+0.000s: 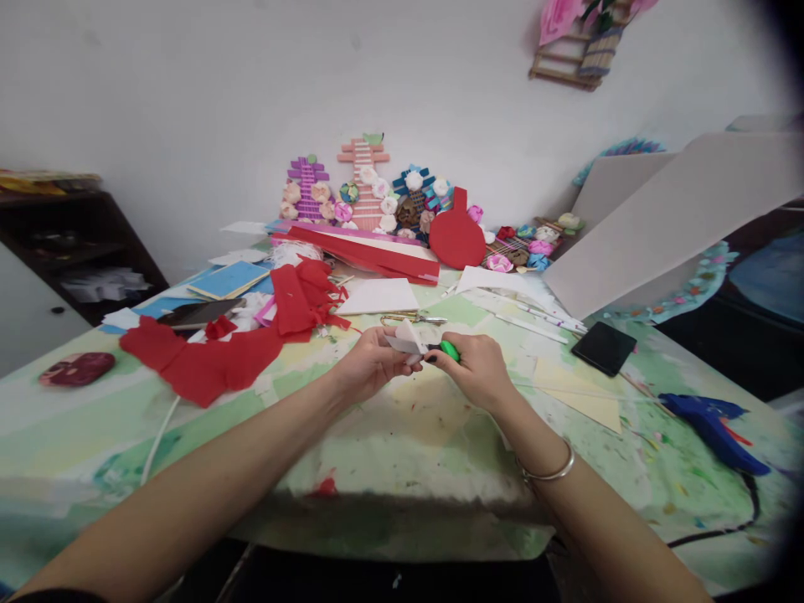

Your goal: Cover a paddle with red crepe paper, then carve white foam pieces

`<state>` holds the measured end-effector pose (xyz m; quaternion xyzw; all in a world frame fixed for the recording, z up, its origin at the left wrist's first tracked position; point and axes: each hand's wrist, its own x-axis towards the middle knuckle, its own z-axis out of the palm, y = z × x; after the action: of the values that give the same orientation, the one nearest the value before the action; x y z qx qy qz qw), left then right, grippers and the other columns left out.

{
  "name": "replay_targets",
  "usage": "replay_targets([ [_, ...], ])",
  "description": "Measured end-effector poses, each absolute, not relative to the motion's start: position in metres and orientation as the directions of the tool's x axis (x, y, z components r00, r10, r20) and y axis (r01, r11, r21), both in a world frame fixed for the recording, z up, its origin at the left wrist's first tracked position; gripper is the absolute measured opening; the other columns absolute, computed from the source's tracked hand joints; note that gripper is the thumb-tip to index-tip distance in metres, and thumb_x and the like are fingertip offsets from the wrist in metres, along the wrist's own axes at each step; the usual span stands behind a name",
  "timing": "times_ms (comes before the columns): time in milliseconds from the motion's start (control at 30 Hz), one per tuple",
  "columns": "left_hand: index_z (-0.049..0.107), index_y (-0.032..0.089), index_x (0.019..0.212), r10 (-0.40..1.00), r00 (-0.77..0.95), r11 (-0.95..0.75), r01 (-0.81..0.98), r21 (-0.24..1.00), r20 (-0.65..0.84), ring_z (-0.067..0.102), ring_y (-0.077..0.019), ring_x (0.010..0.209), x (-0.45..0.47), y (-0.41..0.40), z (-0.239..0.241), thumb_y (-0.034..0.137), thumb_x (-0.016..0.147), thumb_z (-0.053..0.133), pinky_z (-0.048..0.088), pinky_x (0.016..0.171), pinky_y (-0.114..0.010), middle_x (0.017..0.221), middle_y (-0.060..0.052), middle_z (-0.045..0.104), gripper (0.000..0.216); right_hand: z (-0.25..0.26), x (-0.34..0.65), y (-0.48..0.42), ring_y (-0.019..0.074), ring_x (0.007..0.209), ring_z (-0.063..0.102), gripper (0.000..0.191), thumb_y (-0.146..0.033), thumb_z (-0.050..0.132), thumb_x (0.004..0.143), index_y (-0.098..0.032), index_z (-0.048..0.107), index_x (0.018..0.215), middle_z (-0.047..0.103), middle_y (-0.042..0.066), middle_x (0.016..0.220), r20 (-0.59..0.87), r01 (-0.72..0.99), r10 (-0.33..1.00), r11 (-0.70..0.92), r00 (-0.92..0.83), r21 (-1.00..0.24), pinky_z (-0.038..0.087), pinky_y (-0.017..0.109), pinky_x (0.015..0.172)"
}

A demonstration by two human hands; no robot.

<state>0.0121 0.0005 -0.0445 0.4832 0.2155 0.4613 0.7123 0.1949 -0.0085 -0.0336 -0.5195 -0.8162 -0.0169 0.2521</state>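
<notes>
Both my hands meet above the middle of the paint-stained table [402, 452]. My left hand [370, 362] is closed, pinching a small white piece of paper [405, 337]. My right hand [478, 368] is closed round a green-handled tool [448, 349] whose tip touches the paper; I cannot make out what kind of tool it is. A silver bangle [553, 471] sits on my right wrist. Gold scissors [411, 318] lie just beyond my hands.
Red crepe paper [219, 356] spreads across the left. A blue glue gun [713, 423] lies at the right, a black phone [604, 347] behind it. Paper flower crafts [377, 197] line the wall. Grey boards [659, 218] lean at the right. A dark shelf [75, 243] stands left.
</notes>
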Motion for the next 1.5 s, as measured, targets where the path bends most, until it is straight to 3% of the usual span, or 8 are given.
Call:
replay_targets([
  [233, 0.068, 0.007, 0.072, 0.841, 0.514, 0.111, -0.472, 0.875, 0.171, 0.057, -0.0097, 0.053, 0.011, 0.0, -0.044, 0.023, 0.057, 0.08, 0.04, 0.046, -0.017, 0.059, -0.004, 0.061, 0.025, -0.035, 0.198, -0.005, 0.0114, 0.051, 0.039, 0.053, -0.062, 0.03, 0.086, -0.019, 0.046, 0.059, 0.044, -0.001, 0.051, 0.438, 0.853, 0.84, 0.456, -0.32, -0.252, 0.018, 0.025, 0.052],
  [667, 0.065, 0.008, 0.072, 0.831, 0.529, 0.119, -0.472, 0.874, 0.173, 0.056, -0.0087, 0.051, 0.01, 0.0, -0.046, 0.028, 0.06, 0.08, 0.04, 0.046, -0.016, 0.059, -0.003, 0.06, 0.027, -0.036, 0.2, -0.002, 0.0108, 0.051, 0.037, 0.055, -0.063, 0.029, 0.086, -0.019, 0.044, 0.057, 0.041, -0.002, 0.05, 0.423, 0.859, 0.856, 0.434, -0.299, -0.272, 0.018, 0.025, 0.051],
  [967, 0.064, 0.009, 0.068, 0.844, 0.508, 0.114, -0.479, 0.87, 0.169, 0.056, -0.0076, 0.048, 0.011, -0.001, -0.047, 0.026, 0.061, 0.08, 0.043, 0.047, -0.016, 0.058, -0.003, 0.061, 0.025, -0.038, 0.202, 0.002, 0.0113, 0.051, 0.037, 0.059, -0.07, 0.029, 0.082, -0.019, 0.044, 0.056, 0.042, -0.002, 0.05, 0.42, 0.859, 0.862, 0.422, -0.283, -0.289, 0.019, 0.024, 0.052],
  [1500, 0.064, 0.007, 0.07, 0.836, 0.526, 0.128, -0.468, 0.874, 0.159, 0.059, -0.0091, 0.049, 0.01, 0.0, -0.047, 0.025, 0.059, 0.08, 0.044, 0.046, -0.015, 0.058, -0.003, 0.061, 0.026, -0.038, 0.202, 0.001, 0.0111, 0.051, 0.037, 0.057, -0.068, 0.029, 0.083, -0.019, 0.041, 0.057, 0.041, -0.002, 0.05, 0.402, 0.866, 0.874, 0.404, -0.272, -0.293, 0.017, 0.024, 0.052],
])
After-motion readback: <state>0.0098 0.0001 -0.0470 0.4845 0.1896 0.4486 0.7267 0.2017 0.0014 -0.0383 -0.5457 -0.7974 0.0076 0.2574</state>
